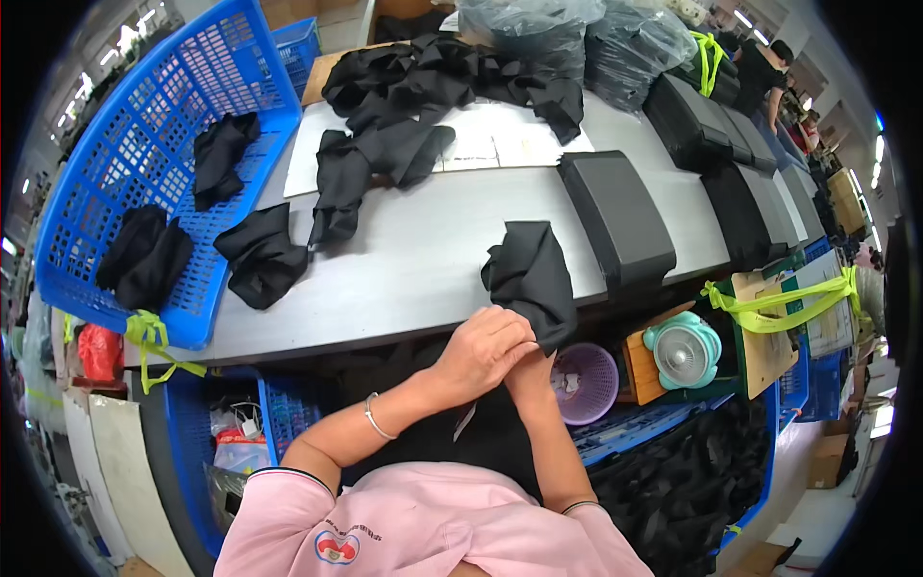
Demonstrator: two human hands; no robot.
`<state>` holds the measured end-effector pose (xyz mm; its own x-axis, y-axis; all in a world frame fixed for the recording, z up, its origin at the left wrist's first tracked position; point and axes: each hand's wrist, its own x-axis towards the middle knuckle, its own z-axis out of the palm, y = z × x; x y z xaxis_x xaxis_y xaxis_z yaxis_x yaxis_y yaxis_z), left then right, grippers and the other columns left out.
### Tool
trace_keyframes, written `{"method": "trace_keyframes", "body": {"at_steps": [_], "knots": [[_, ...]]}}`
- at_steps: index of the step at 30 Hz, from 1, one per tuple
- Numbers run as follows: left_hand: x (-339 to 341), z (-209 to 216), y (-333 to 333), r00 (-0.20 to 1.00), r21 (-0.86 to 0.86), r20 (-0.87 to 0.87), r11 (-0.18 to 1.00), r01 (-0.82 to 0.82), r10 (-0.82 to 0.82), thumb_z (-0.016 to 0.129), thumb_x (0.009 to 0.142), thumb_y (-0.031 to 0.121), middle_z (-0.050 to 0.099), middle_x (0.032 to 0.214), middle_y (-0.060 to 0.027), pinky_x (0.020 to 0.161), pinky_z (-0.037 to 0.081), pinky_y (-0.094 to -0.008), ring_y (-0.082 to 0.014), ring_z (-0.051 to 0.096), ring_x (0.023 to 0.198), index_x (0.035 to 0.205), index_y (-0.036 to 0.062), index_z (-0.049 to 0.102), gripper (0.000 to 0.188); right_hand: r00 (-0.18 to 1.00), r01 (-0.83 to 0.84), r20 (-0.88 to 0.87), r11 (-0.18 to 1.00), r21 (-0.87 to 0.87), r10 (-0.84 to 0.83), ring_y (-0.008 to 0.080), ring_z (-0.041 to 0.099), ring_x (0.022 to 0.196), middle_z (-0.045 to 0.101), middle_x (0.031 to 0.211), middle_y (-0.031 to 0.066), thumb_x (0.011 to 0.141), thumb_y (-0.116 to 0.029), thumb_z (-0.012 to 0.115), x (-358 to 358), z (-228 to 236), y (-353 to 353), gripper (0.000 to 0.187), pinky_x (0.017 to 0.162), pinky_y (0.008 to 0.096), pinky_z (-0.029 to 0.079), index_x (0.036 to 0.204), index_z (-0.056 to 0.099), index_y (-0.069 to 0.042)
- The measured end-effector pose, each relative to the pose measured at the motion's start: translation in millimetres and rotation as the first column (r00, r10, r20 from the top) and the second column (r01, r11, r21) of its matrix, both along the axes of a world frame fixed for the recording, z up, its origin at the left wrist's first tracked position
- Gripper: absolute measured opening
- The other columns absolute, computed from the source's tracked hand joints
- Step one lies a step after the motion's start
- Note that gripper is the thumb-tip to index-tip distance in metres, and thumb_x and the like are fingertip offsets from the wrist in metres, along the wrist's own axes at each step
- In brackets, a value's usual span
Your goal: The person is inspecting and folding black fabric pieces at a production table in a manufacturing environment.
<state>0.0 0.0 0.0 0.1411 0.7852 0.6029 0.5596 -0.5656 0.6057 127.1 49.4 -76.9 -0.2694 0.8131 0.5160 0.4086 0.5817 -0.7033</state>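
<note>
A black fabric piece (532, 279) stands up in front of me, just past the table's near edge. Curled fingers of my left hand (484, 348) close on its lower end. My right hand (531, 373) is at the same end, against the left one; its fingers are hidden behind the left hand and the cloth. Farther off on the grey table (423, 260), a similar loose black piece (264, 258) lies to the left. A heap of black fabric pieces (423, 82) covers part of a white board (500, 130).
At the left, a tilted blue basket (125, 125) holds black pieces. Black box-shaped items (620, 216) stand on the right. Below the table edge are a purple bin (586, 385) and a teal fan (683, 350). Clear plastic bags (635, 58) sit at the back.
</note>
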Motion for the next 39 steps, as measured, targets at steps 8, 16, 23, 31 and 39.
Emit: {"method": "trace_keyframes", "body": {"at_steps": [8, 16, 23, 31, 39], "knots": [[35, -13, -84, 0.937, -0.339, 0.346, 0.926, 0.165, -0.041, 0.066, 0.091, 0.007, 0.061, 0.085, -0.0079, 0.069, 0.048, -0.0327, -0.0236, 0.059, 0.076, 0.087, 0.0007, 0.061, 0.009, 0.990, -0.051, 0.135, 0.994, 0.100, 0.037, 0.0263, 0.066, 0.088, 0.066, 0.092, 0.0131, 0.083, -0.008, 0.062, 2, 8, -24, 0.010, 0.073, 0.0360, 0.050, 0.093, 0.064, -0.007], [35, -17, -116, 0.839, -0.391, 0.543, 0.897, 0.207, 0.043, 0.065, 0.093, 0.006, 0.065, 0.092, -0.0076, 0.072, 0.048, -0.0272, -0.0165, 0.060, 0.081, 0.092, -0.0009, 0.065, 0.007, 0.989, -0.055, 0.139, 0.995, 0.087, 0.042, 0.0244, 0.065, 0.093, 0.064, 0.099, 0.0124, 0.085, -0.008, 0.061, -3, 25, -52, 0.015, 0.079, 0.0352, 0.049, 0.100, 0.062, -0.007], [54, -26, -130, 0.878, -0.353, 0.478, 0.910, 0.219, -0.026, 0.066, 0.092, 0.006, 0.065, 0.091, -0.0061, 0.071, 0.049, -0.0287, -0.0177, 0.061, 0.079, 0.092, 0.0007, 0.064, 0.005, 0.978, -0.128, 0.176, 0.989, 0.077, 0.112, 0.0228, 0.063, 0.098, 0.063, 0.106, 0.0117, 0.087, -0.008, 0.061, 8, 38, -69, 0.019, 0.084, 0.0345, 0.049, 0.107, 0.060, -0.006], [64, -26, -139, 0.885, -0.320, 0.443, 0.896, 0.307, -0.145, 0.068, 0.091, 0.008, 0.065, 0.088, -0.0062, 0.069, 0.050, -0.0306, -0.0214, 0.063, 0.078, 0.089, 0.0025, 0.064, 0.007, 0.973, -0.124, 0.200, 0.991, 0.051, 0.112, 0.0209, 0.062, 0.103, 0.062, 0.113, 0.0110, 0.090, -0.009, 0.060, 28, 47, -66, 0.025, 0.089, 0.0337, 0.048, 0.114, 0.058, -0.005], [65, -27, -140, 0.823, -0.448, 0.554, 0.787, 0.424, -0.128, 0.067, 0.092, 0.006, 0.066, 0.090, -0.0062, 0.072, 0.050, -0.0287, -0.0163, 0.063, 0.081, 0.089, 0.0010, 0.064, 0.007, 0.971, -0.109, 0.215, 0.994, 0.024, 0.102, 0.0190, 0.061, 0.108, 0.060, 0.120, 0.0102, 0.092, -0.009, 0.060, 29, 57, -49, 0.031, 0.095, 0.0329, 0.047, 0.122, 0.056, -0.004]]}}
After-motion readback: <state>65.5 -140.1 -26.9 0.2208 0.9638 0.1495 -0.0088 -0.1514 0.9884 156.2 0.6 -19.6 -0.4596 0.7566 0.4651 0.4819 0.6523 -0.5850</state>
